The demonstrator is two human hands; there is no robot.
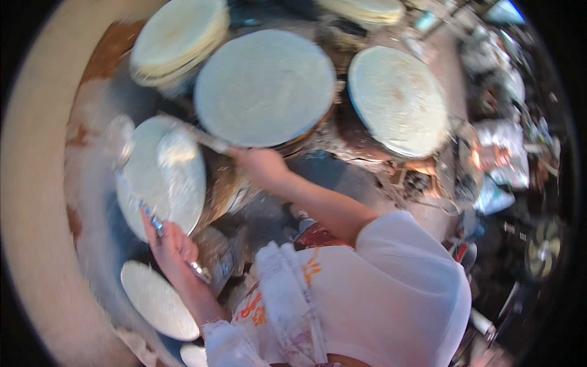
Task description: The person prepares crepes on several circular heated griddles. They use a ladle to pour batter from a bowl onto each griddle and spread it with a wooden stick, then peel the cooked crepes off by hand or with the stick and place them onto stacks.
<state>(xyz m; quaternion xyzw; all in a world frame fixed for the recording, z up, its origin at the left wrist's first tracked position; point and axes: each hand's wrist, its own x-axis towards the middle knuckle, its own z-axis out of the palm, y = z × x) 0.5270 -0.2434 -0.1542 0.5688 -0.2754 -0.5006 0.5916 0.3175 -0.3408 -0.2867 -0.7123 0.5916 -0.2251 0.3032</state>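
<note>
A metal ladle handle (pixel 156 224) runs through my left hand (pixel 170 247), with the fingers shut around it. Its blurred bowl (pixel 120 137) is at the far left edge of a round pan (pixel 195 225). On that pan lies a pale, thin sheet of batter (pixel 142 179), with a shiny, wet-looking streak. My right hand (pixel 260 166) grips a long flat stick or spatula (pixel 213 142). The stick's blurred far end reaches over the top of the same pan. Near my right hand is a larger round pale sheet (pixel 266 87).
Another round sheet (pixel 399 101) is at the right, near a glowing fire (pixel 419 166). Pale flatbreads are stacked (pixel 179 41) at upper left, with another stack (pixel 367 9) at the top. A pale oval sheet (pixel 158 300) lies at lower left. Plastic bags (pixel 502 151) and a fan (pixel 543 250) are at right.
</note>
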